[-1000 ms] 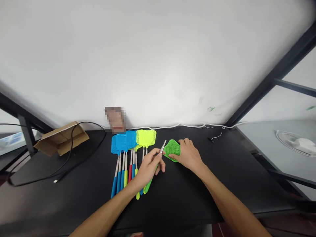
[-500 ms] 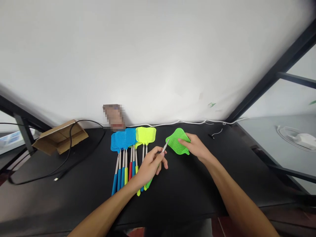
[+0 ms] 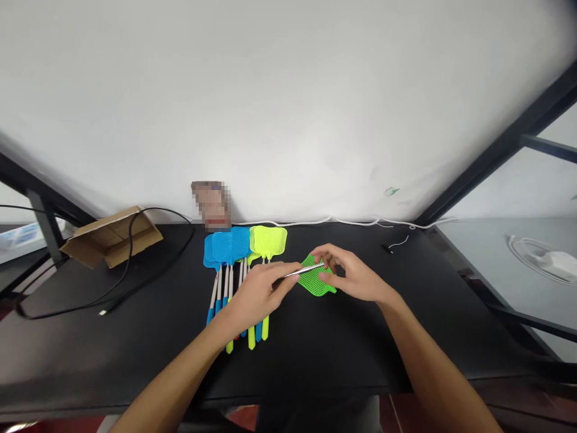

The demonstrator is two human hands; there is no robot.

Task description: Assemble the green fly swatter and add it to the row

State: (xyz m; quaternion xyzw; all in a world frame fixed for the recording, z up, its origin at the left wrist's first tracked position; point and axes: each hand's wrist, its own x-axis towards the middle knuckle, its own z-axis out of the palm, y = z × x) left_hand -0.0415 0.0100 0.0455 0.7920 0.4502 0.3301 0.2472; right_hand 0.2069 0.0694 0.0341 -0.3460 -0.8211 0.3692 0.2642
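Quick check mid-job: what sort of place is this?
Probably a makeshift workspace, perhaps a workshop or storeroom, though little of the room shows: a black table against a white wall, a dark frame at one side, and swatters laid out near an open box.

I am holding a slim silver rod (image 3: 307, 270) slantwise, its tip showing in front of a bright green perforated swatter head (image 3: 316, 284) whose stub is pointing rightward.
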